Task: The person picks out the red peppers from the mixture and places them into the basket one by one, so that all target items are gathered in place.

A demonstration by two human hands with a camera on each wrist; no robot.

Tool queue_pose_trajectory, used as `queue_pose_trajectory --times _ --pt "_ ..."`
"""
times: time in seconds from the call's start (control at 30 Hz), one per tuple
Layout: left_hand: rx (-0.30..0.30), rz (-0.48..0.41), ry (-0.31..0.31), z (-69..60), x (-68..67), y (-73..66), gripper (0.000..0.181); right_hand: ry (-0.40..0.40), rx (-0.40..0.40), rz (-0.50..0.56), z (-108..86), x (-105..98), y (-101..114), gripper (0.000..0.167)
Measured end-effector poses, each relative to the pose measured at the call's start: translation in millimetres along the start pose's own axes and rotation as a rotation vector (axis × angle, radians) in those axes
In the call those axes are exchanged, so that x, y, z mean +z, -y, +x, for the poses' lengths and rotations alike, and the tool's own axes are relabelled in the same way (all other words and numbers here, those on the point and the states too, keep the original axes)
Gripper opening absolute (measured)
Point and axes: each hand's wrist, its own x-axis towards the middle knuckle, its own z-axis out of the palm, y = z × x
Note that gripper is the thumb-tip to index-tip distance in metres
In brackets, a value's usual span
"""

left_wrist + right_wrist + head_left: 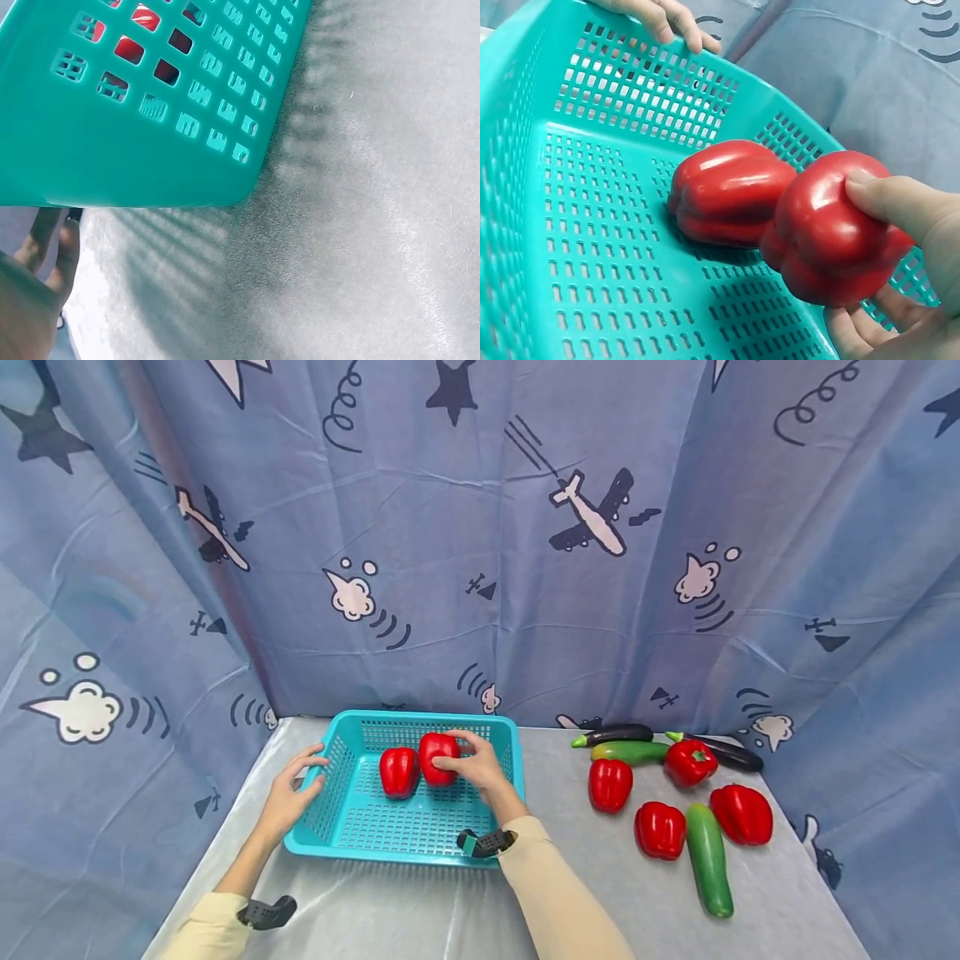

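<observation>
My right hand grips a red bell pepper inside the turquoise basket. In the right wrist view the thumb lies on top of this pepper, with fingers beneath it. Just left of it a second red pepper lies on the basket floor; the two look close together in the right wrist view. My left hand is at the basket's left rim, fingers fairly straight and touching the edge. The left wrist view shows part of that hand below the basket's side.
On the table's right side lie several red peppers, a green zucchini, another zucchini and two dark eggplants. A patterned blue curtain hangs behind the table and at both sides.
</observation>
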Motion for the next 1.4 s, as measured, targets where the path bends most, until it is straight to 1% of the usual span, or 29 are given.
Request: queue_pose_trajectory --times 0.27,0.37,0.53,0.67,0.77,0.9,1.17,1.4 --pt "-0.005 -0.007 0.003 -0.3 -0.3 0.6 0.025 -0.007 -0.002 0.035 4.2 8.9 -6.2 0.056" --pt "0.003 -0.007 0.002 -0.7 -0.4 0.7 0.026 0.002 0.007 0.023 4.2 11.5 -6.4 0.055" --pt "-0.001 -0.013 0.002 -0.7 -0.6 -0.5 0.026 0.02 0.001 0.0 5.2 13.6 -9.5 0.054" --pt "-0.011 -0.016 0.004 -0.4 -0.5 -0.8 0.025 0.007 0.001 0.004 6.8 13.7 -13.9 0.053" --pt "-0.013 -0.016 0.002 -0.4 -0.5 -0.7 0.024 -0.002 0.02 -0.002 8.1 13.4 -16.6 0.052" --pt "-0.011 -0.013 0.001 -0.7 -0.6 -0.8 0.024 -0.002 0.031 -0.028 9.1 12.2 -20.0 0.053" --pt "-0.004 -0.027 0.005 -0.9 -0.3 -1.1 0.024 -0.017 0.005 -0.097 11.2 12.4 -28.1 0.051" --pt "-0.034 -0.008 0.006 -0.7 0.0 -0.7 0.025 -0.038 -0.009 -0.112 13.2 15.9 -28.9 0.05"
